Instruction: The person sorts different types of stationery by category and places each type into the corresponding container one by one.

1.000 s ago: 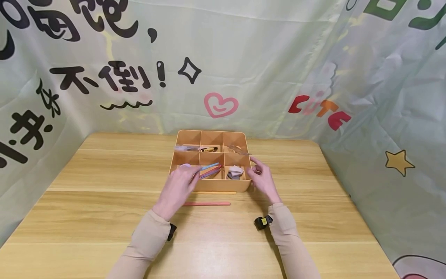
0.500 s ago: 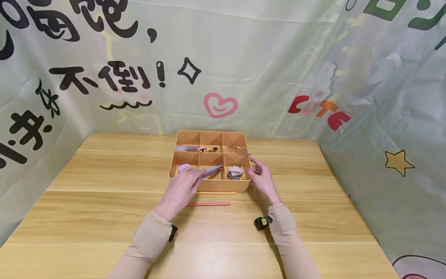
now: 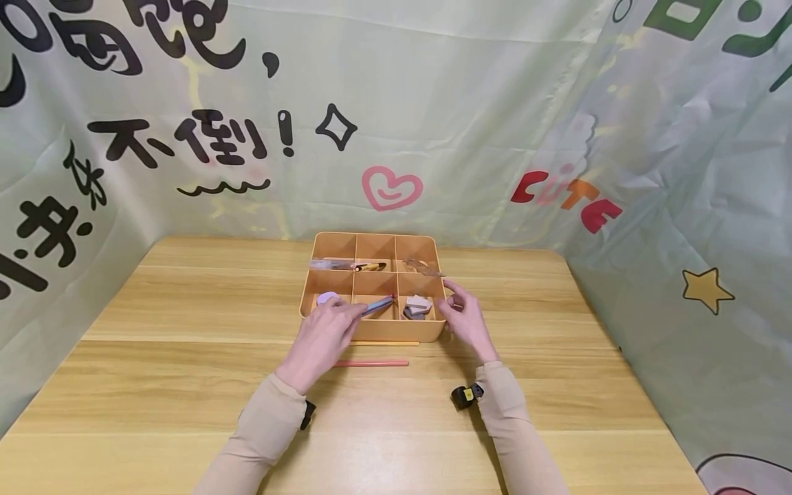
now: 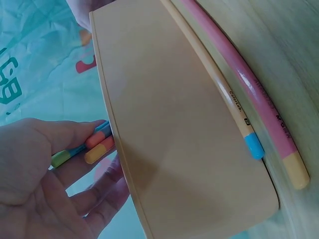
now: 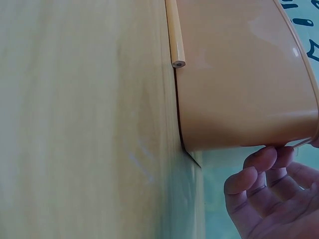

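Observation:
A tan six-compartment organizer box (image 3: pixel 371 331) stands on the table. At its front middle compartment, my left hand (image 3: pixel 322 335) pinches several coloured pencils (image 3: pixel 379 304); the left wrist view shows their green, orange-red and yellow dipped ends between thumb and fingers. The pencils lie low and slanted inside the compartment walls. My right hand (image 3: pixel 465 317) holds the box's right rim, fingers bent against the outer wall in the right wrist view. On the table before the box lie a yellow-orange pencil (image 3: pixel 396 343) and a pink pencil (image 3: pixel 377 363).
Grey and white eraser-like pieces (image 3: pixel 417 306) fill the front right compartment, and a lilac item (image 3: pixel 327 298) shows in the front left one. Pens with black and gold parts (image 3: pixel 370 267) and clear items (image 3: pixel 423 267) lie in the back row. A printed cloth (image 3: pixel 470 137) hangs close behind.
My left hand has shifted slightly right and the pencils it holds have lowered into the front middle compartment. The lilac item has come more into sight. My right hand has stayed put.

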